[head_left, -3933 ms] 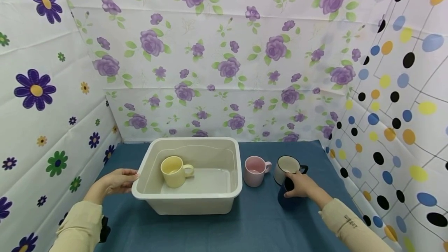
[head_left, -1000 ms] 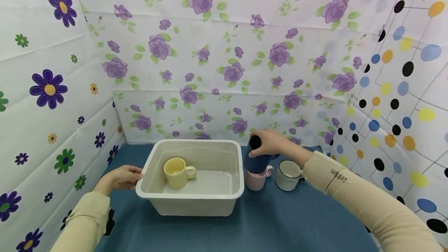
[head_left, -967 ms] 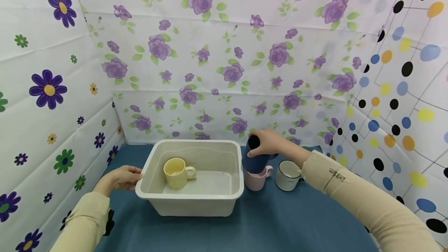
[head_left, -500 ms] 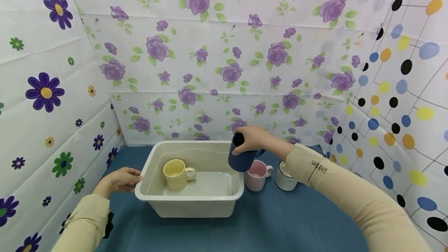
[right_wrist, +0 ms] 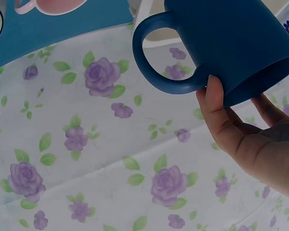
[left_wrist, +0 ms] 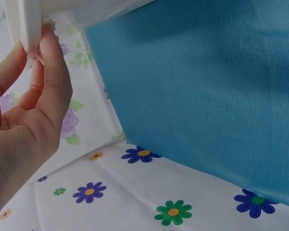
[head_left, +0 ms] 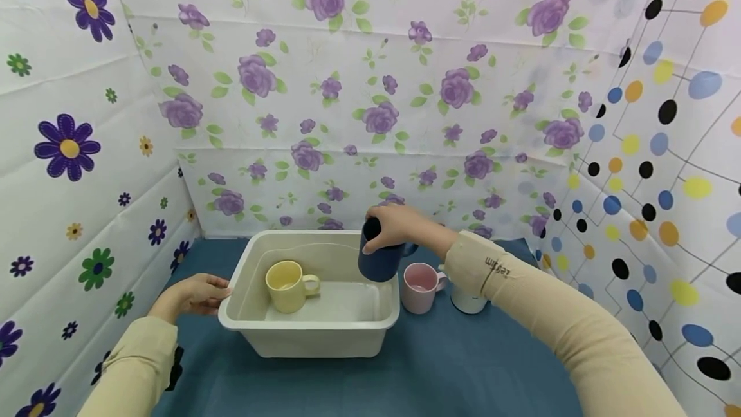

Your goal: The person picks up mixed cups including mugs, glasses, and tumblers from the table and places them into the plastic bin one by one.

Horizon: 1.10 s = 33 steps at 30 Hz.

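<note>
A dark blue mug (head_left: 379, 262) hangs over the right part of a cream plastic basin (head_left: 309, 342), slightly tilted. My right hand (head_left: 396, 227) grips it by the rim from above; the right wrist view shows fingers on the rim of the blue mug (right_wrist: 231, 43), near its handle. My left hand (head_left: 197, 293) pinches the basin's left rim between thumb and fingers, as the left wrist view shows on the basin rim (left_wrist: 30, 21). A yellow mug (head_left: 287, 288) stands upright inside the basin, toward its left.
Right of the basin, a pink mug (head_left: 419, 288) stands on the blue cloth (head_left: 463, 365). Beside it is a white mug (head_left: 467, 301), partly hidden by the right sleeve. Patterned sheets (head_left: 370, 82) stand behind and at both sides.
My right hand has lifted the blue mug from beside the white mug and carried it left, past the pink mug, to over the basin. My left hand stays at the basin rim.
</note>
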### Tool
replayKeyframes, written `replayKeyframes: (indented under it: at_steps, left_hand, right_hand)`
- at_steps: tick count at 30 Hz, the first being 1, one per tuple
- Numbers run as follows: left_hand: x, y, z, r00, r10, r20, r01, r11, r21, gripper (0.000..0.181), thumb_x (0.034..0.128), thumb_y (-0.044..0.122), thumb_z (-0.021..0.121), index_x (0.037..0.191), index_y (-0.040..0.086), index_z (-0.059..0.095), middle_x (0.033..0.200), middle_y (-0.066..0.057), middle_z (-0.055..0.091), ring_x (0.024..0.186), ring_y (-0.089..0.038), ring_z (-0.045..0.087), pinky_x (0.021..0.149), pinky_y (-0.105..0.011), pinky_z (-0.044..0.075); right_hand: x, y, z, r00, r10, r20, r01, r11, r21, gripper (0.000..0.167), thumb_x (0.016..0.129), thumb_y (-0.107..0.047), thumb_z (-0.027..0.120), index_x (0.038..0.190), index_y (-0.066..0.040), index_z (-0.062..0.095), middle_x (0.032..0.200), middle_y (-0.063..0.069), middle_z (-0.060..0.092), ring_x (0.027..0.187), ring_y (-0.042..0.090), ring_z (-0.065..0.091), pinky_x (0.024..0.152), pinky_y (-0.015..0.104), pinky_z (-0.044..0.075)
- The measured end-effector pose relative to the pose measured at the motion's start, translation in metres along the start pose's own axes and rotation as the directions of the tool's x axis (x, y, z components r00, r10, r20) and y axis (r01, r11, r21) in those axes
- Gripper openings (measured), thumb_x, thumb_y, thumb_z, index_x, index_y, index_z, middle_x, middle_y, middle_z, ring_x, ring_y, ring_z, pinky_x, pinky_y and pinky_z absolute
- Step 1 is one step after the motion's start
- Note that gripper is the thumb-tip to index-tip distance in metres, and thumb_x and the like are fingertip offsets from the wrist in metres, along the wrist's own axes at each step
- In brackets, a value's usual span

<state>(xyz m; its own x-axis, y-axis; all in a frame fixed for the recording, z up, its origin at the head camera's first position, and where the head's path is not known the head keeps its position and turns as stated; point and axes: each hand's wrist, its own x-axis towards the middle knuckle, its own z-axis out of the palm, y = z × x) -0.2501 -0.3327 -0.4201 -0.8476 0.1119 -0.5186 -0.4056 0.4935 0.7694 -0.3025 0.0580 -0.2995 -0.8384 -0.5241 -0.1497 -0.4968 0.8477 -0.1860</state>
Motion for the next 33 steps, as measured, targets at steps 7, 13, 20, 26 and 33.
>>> replayKeyframes:
  at_steps: [7,13,20,26,33]
  left_hand:
    - [0.002,0.002,0.002,1.0,-0.012,-0.019,0.012,1.0,0.007,0.035,0.0957,0.009,0.053,0.12,-0.014,0.046,0.087,-0.005,0.063,0.074,-0.011,0.061,0.071,-0.029,0.056]
    - [0.002,0.003,0.001,0.999,-0.019,-0.033,0.019,1.0,0.002,0.032,0.0957,0.009,0.053,0.118,-0.014,0.047,0.084,-0.004,0.062,0.072,-0.011,0.06,0.068,-0.027,0.055]
    - [0.0,0.001,0.001,1.0,-0.013,-0.018,0.013,1.0,-0.012,0.034,0.0954,0.007,0.053,0.12,-0.015,0.045,0.082,-0.002,0.062,0.07,-0.009,0.061,0.067,-0.026,0.055]
    - [0.001,0.001,0.002,1.0,-0.016,-0.02,0.016,1.0,0.006,0.035,0.096,0.008,0.052,0.122,-0.016,0.045,0.084,-0.004,0.062,0.072,-0.01,0.06,0.069,-0.027,0.055]
    - [0.001,0.002,0.001,0.999,-0.024,-0.036,0.025,0.999,0.021,0.035,0.0959,0.009,0.052,0.121,-0.015,0.046,0.085,-0.005,0.062,0.072,-0.011,0.06,0.069,-0.028,0.055]
  right_hand:
    - [0.023,-0.006,0.01,1.0,0.009,0.008,-0.009,1.0,0.017,0.067,0.076,-0.051,0.071,0.13,-0.014,0.053,0.124,0.01,0.059,0.11,0.027,0.057,0.089,0.041,0.049]
    - [0.029,-0.02,0.01,0.999,0.04,0.027,-0.041,0.999,0.03,0.066,0.078,-0.046,0.071,0.132,-0.015,0.052,0.129,0.01,0.056,0.117,0.028,0.053,0.095,0.042,0.047]
    - [0.037,-0.03,0.017,0.998,0.052,0.025,-0.052,0.998,0.032,0.066,0.079,-0.045,0.07,0.134,-0.016,0.05,0.131,0.009,0.056,0.117,0.028,0.054,0.095,0.042,0.047]
    - [0.047,-0.034,0.02,0.996,0.087,0.029,-0.088,0.995,0.047,0.065,0.079,-0.046,0.069,0.133,-0.016,0.05,0.128,0.008,0.056,0.116,0.028,0.053,0.095,0.042,0.046]
    - [0.057,-0.039,0.024,0.992,0.123,0.033,-0.125,0.989,0.077,0.059,0.079,-0.044,0.07,0.128,-0.014,0.053,0.123,0.008,0.059,0.112,0.026,0.055,0.094,0.04,0.047]
